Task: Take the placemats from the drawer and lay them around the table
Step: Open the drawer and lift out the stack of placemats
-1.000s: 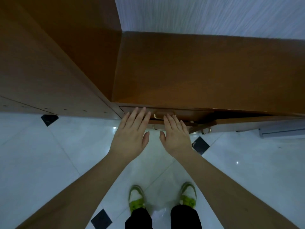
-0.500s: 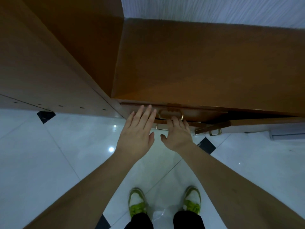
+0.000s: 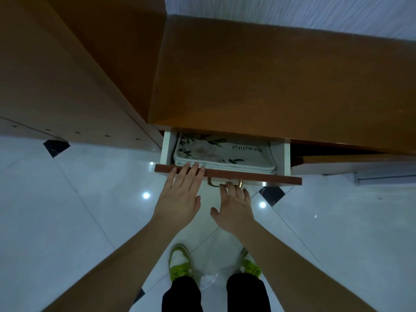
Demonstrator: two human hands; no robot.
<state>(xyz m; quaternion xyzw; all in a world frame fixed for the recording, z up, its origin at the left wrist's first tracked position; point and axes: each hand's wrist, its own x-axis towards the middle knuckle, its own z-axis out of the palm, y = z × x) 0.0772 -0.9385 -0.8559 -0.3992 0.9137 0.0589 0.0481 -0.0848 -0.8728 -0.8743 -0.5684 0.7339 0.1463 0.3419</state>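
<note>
Cloth placemats [image 3: 225, 154], stacked in drawer [image 3: 287, 154], long axis parallel to its front edge, just beyond my fingertips. My left hand [image 3: 180, 197] nearer, fingers straight on that edge. My right hand [image 3: 234, 208] hooks the handle [image 3: 212, 183].

drawer [image 3: 227, 174] juts toward the viewer from under the cabinet top [image 3: 270, 75] | placemats [image 3: 225, 154] stacked inside it, filling the left and middle | handle [image 3: 224, 183] on the drawer's near face | left hand [image 3: 180, 194] over the front's left part | right hand [image 3: 235, 206] at the handle | shoes [image 3: 180, 262] on the floor [image 3: 67, 210], nearest
</note>
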